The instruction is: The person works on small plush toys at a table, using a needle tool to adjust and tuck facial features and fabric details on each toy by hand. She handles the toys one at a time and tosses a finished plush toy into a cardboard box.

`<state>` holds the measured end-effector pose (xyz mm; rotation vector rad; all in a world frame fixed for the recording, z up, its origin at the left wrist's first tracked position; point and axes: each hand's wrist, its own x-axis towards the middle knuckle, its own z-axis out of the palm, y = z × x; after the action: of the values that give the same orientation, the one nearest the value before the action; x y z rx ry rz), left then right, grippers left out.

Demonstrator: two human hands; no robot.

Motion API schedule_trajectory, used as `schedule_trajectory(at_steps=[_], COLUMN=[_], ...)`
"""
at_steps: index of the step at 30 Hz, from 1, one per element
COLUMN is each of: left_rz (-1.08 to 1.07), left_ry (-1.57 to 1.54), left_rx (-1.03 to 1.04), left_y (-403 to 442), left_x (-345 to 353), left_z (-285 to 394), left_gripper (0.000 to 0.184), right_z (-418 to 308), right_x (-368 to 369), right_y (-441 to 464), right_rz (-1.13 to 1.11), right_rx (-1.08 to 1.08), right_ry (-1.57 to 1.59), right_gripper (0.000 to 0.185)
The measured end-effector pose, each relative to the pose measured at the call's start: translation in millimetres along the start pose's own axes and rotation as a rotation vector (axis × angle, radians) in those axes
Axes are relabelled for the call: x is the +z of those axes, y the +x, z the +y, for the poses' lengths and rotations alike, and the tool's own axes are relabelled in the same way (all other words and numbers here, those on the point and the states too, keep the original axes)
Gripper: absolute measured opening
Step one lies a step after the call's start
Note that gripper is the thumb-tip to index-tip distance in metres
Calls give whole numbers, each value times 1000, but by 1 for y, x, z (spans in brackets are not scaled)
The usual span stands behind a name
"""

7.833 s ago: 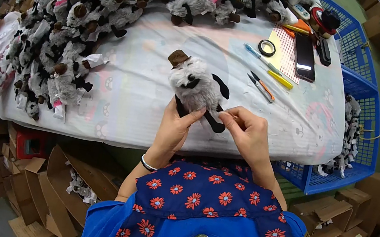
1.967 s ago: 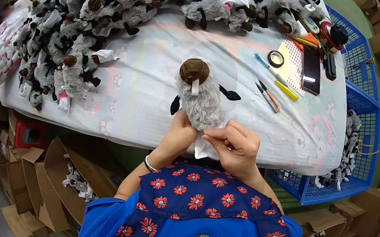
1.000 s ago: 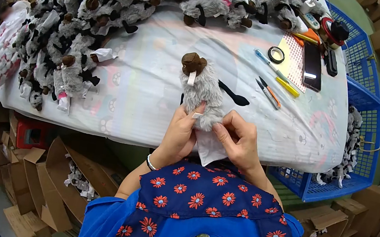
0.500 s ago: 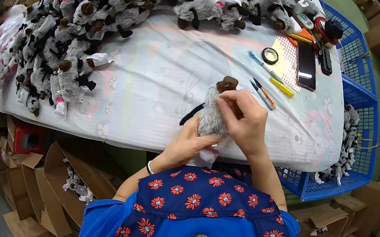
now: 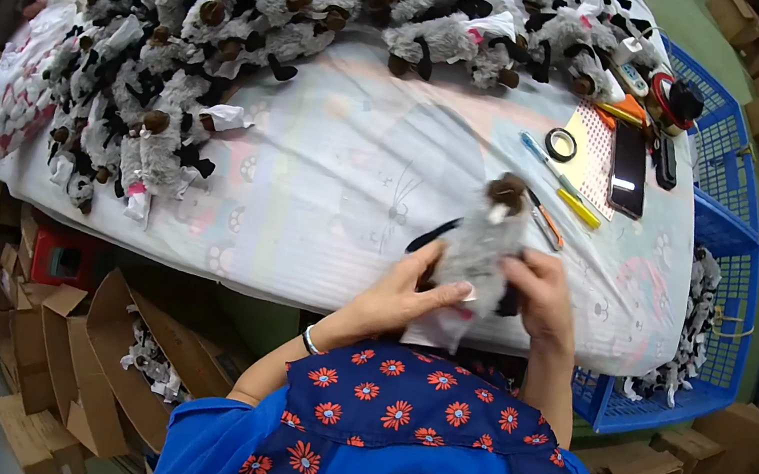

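Observation:
A grey plush animal toy (image 5: 478,244) with a brown head and dark limbs is held above the near edge of the table. My left hand (image 5: 405,292) grips its lower left side, thumb across the fur near a white tag. On the toy's right side, the fingers of my right hand (image 5: 542,291) are closed on it, slightly blurred. White material hangs from its lower end. Just beyond the toy lie orange-handled snips (image 5: 549,224), partly hidden behind it.
Many similar plush toys (image 5: 266,14) are heaped along the table's back and left. A yellow cutter (image 5: 577,208), black tape roll (image 5: 560,144) and phone (image 5: 628,169) lie at right. Blue crates (image 5: 739,300) stand beyond the right edge; cardboard boxes (image 5: 64,354) sit below left.
The toy has moved right and turned slightly. My right hand has dropped from near its head to its lower right side. The camera view has shifted a little.

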<state>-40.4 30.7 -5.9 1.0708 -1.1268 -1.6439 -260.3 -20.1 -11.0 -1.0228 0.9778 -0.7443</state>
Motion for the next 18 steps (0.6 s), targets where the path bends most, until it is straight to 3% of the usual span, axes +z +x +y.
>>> schedule_trajectory(at_steps=[3, 4, 5, 6, 7, 9, 12, 13, 15, 17, 18], left_rz=[134, 192, 247, 424, 593, 993, 1520, 1545, 1751, 1505, 1503], left_ry=[51, 78, 106, 101, 322, 692, 1106, 1119, 1474, 1282, 1279], left_rx=[67, 96, 127, 202, 311, 543, 632, 636, 195, 61, 69], left_y=[1, 0, -1, -1, -4, -10, -28, -30, -36, -45, -46], left_x=[-21, -32, -45, -62, -87, -146, -234, -262, -306, -327, -306], left_z=[1, 3, 6, 12, 22, 36, 55, 51, 33, 10, 25], left_gripper=[32, 29, 26, 18, 18, 19, 38, 38, 52, 62, 62], right_z=[-14, 19, -6, -5, -2, 5, -4, -2, 5, 10, 3], right_x=[-62, -154, -149, -165, -182, -180, -113, -94, -63, -36, -21], right_y=[5, -12, -20, -27, -35, -41, -28, -20, -9, 3, 4], right_rz=[918, 268, 565, 515, 465, 442, 597, 569, 527, 422, 334], right_rx=[-325, -609, -713, -741, -772, -618, -285, -286, -174, -232, -233], right_ry=[784, 756, 809, 808, 807, 722, 284, 292, 11, -10, -54], right_gripper=[27, 33, 38, 38, 39, 35, 23, 23, 19, 22, 22])
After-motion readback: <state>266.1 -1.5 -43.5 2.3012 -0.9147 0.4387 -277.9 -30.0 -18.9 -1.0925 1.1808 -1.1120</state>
